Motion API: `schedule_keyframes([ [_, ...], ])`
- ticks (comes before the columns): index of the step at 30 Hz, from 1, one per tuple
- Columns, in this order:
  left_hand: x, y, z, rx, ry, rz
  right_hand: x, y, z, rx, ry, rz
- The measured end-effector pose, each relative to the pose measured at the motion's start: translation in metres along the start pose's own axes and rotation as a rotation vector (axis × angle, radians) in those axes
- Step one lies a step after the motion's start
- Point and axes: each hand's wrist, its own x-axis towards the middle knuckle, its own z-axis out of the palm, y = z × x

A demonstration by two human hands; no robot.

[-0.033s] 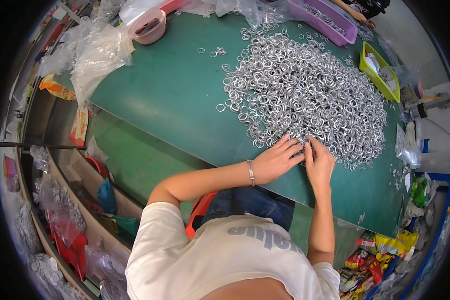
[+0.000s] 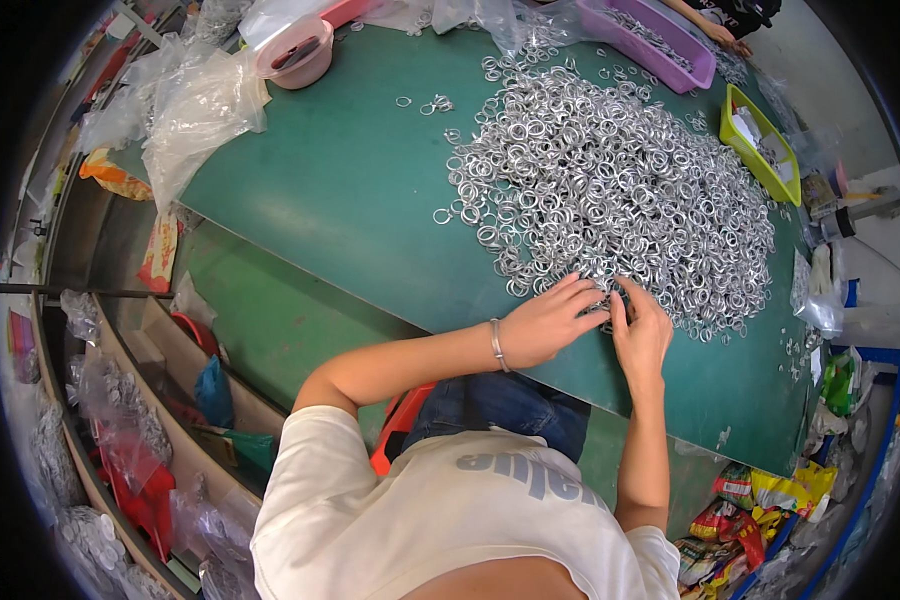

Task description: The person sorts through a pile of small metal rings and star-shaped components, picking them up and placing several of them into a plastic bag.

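Your left hand [image 2: 545, 325] and right hand [image 2: 642, 335] meet at the near edge of the big heap of silver metal rings [image 2: 610, 190], at about six o'clock on that heap, with the green surface [image 2: 340, 190] under everything. The left hand's fingers [image 2: 580, 292] lie spread and flat over the nearest rings, touching them rather than closed on any; the right hand's fingers [image 2: 622, 305] are bent in toward the left hand and seem to pinch at a ring or two between them, though the rings there are too small and tangled to say for certain what is held. Judging by how things lie, you are early in the work: almost the whole heap sits unsorted in front of you, running from your hands out to twelve o'clock, and only a few loose rings [image 2: 432, 103] lie apart toward ten o'clock. No finished pile shows beside your hands. The purple tray [image 2: 670, 45] at one o'clock holds some rings, the yellow-green tray [image 2: 760, 130] at two o'clock holds small parts, and the pink bowl [image 2: 295, 50] at eleven o'clock stands well apart, beside clear plastic bags [image 2: 200, 100]. Another person's hand [image 2: 735, 42] reaches in at the far end of the purple tray.
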Motion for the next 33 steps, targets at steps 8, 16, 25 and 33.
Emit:
schedule_keyframes([
  [8,-0.026,-0.017,-0.037,0.283,-0.031,-0.286,-0.010,-0.017,0.012,-0.065,0.030,-0.277],
  [16,-0.048,-0.039,-0.056,0.354,0.060,-0.470,-0.016,0.022,-0.002,-0.211,0.121,-0.141],
  [25,-0.009,-0.043,-0.062,0.238,0.260,-0.419,-0.025,0.060,-0.033,-0.186,0.151,0.135],
  [33,0.100,-0.055,-0.032,0.394,0.128,-0.274,0.012,0.046,-0.042,0.083,0.300,0.212],
])
